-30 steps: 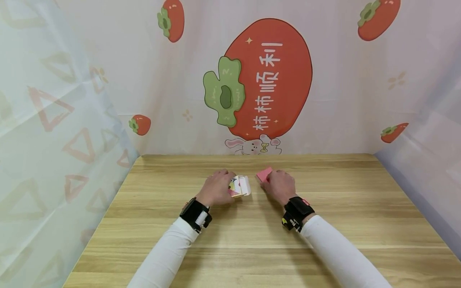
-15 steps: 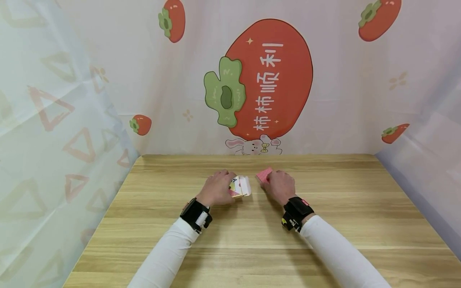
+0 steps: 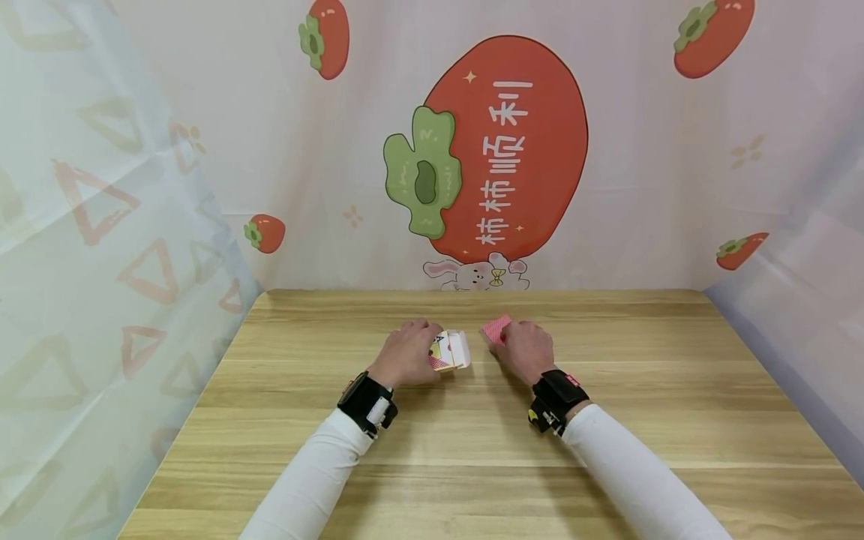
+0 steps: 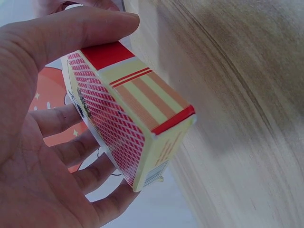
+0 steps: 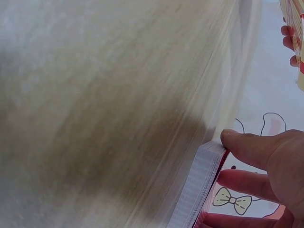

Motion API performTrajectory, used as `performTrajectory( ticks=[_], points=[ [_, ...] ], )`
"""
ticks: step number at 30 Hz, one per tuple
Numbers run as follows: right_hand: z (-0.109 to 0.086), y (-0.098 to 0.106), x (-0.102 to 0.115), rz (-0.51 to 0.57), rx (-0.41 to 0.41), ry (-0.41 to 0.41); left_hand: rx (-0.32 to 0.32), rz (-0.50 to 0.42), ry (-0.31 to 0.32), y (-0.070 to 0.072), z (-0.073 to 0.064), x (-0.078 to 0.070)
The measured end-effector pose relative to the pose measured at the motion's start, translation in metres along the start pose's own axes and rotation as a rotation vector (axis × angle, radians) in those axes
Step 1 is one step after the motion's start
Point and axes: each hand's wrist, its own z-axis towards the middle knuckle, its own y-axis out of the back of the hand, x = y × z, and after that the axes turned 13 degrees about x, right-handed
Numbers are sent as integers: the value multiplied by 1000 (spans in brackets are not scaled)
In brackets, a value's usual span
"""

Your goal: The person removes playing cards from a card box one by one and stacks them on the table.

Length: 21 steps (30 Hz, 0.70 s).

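Observation:
My left hand (image 3: 405, 352) grips a playing-card box (image 3: 448, 351), its open white flap facing right. In the left wrist view, the thumb lies along one narrow striped side of the box (image 4: 142, 102) and the fingers support it from the other side. A red-patterned back and a barcode end show there. To the right, my right hand (image 3: 528, 349) holds a deck of cards (image 3: 495, 328) with a red patterned back. The right wrist view shows the thumb at a corner of the stacked deck (image 5: 197, 185), with fingers against its red face. Box and deck are apart.
Both hands are near the back of a wooden table (image 3: 472, 465). Behind it hangs a light curtain (image 3: 634, 187) printed with persimmons. Another patterned sheet (image 3: 101, 262) hangs at the left. Black straps with cameras circle both wrists.

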Motion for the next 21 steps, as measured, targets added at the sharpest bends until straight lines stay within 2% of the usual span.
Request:
performTrajectory(
  ticks=[21],
  points=[
    [4,-4,-2,19,8,-19,-1,-6,-3,1,0,-1]
  ],
)
